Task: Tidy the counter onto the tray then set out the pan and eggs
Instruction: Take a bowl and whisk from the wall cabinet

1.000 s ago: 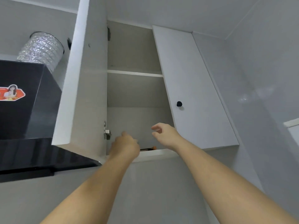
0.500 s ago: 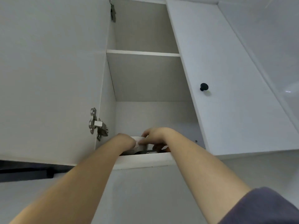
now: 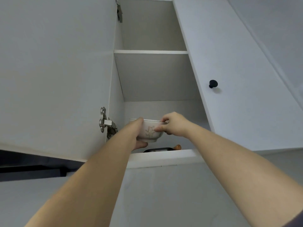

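Lifting out of the open wall cupboard (image 3: 164, 155): 1 bowl (image 3: 150, 131), pale with a sprig pattern, upright, held in 2 hands.

Left hand (image 3: 136, 133): fingers curled round the bowl's left wall, thumb tucked under its foot.

Right hand (image 3: 174, 124): thumb and fingers pinching the right rim; the other fingertips lie behind the bowl and cannot be told.

Change: 1 second ago both hands reach for the lower shelf, holding nothing. Half a second ago they close on the bowl while it sits low behind the shelf lip. Now the bowl hangs clear above that lip, touching nothing but the hands.

Uncovered beneath it: 1 dark rim (image 3: 157, 149) with a wooden handle end (image 3: 177, 147) just to its right, both on the lower shelf behind the lip. Judged to be the pan; only its edge shows.

Meaning for the task: the bowl appears to have been sitting on or in front of the pan, so its removal likely frees the pan for taking down. The pan is not yet out. Eggs and tray: not in view.

Also present: hinge (image 3: 105, 122) on the open door, 1 black knob (image 3: 213, 83) on the closed door.
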The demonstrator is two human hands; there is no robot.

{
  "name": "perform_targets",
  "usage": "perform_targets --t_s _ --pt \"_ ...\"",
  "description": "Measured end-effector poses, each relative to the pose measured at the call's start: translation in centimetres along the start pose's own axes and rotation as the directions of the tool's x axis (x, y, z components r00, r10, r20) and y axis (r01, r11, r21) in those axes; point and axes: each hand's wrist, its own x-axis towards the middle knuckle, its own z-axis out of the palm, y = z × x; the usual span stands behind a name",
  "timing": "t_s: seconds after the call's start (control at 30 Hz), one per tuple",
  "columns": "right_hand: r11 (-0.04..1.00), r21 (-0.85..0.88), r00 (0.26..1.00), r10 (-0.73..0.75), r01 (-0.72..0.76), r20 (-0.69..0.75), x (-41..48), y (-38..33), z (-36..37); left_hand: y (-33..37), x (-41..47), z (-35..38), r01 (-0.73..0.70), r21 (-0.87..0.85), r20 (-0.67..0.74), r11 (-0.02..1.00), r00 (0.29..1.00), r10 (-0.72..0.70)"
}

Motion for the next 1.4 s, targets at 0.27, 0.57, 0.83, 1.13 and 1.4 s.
perform_targets --t_s 0.27,0.57,0.83,1.13,1.4 --pt "0.991 0.046 0.986 -0.118 0.124 -0.116 -1.6 0.4 -1.5 0.2 -1.1 -0.4 -0.042 -0.340 0.147 0.940 0.984 0.098" --pt "0.882 0.464 0.984 0.146 -0.082 -0.104 -3.4 2.3 -1.1 -0.4 -2.0 0.5 -0.278 -0.411 0.028 0.868 0.948 0.317" --pt "0.889 -0.388 0.869 0.378 -0.244 0.319 -1.9 0.0 -0.1 -0.9 -2.5 -0.2 -0.305 -0.422 0.074 0.854 0.927 0.368" --pt "0.702 -0.697 0.859 0.438 -0.145 0.263 -1.1 -1.5 1.6 -1.8 -3.4 -2.0 -0.347 -0.433 0.091 0.832 0.901 0.424" --pt "0.980 -0.113 0.958 0.134 -0.167 -0.253 -3.1 -0.1 -0.5 -2.2 -4.6 -2.1 -0.319 -0.492 0.111 0.810 0.900 0.421"
